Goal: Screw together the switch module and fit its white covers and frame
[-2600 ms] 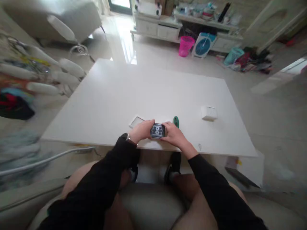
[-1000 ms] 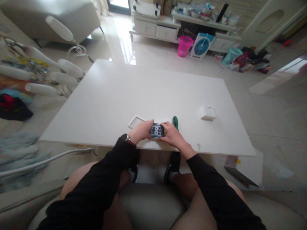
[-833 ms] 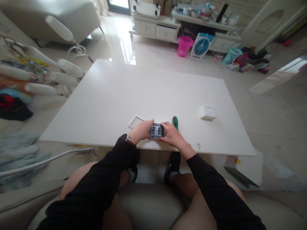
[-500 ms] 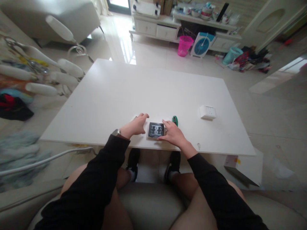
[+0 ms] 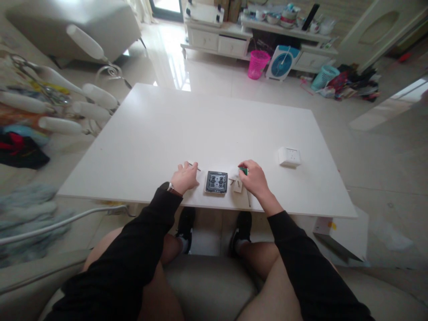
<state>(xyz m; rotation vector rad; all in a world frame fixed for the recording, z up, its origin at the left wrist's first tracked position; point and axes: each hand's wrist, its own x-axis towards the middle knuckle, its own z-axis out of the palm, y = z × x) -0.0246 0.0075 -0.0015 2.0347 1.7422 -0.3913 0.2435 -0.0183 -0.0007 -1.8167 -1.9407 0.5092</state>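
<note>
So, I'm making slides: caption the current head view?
Left hand and right hand flank a dark panel on a white table, the right at a green tool.

Your left hand [image 5: 185, 178] is over a thin light-edged piece [image 5: 198, 169], mostly hidden; your right hand [image 5: 256, 178] grips a green-handled tool [image 5: 245, 171]. Between your hands, a square black-faced panel [image 5: 216, 182] lies on the white worktop [image 5: 200, 127], small pale rectangular pieces [image 5: 237, 187] just beside it.

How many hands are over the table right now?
2. The left hand is left of the dark plate; the right hand is right of it, with fingertips at the green tool. No other hands show in this view.
</note>
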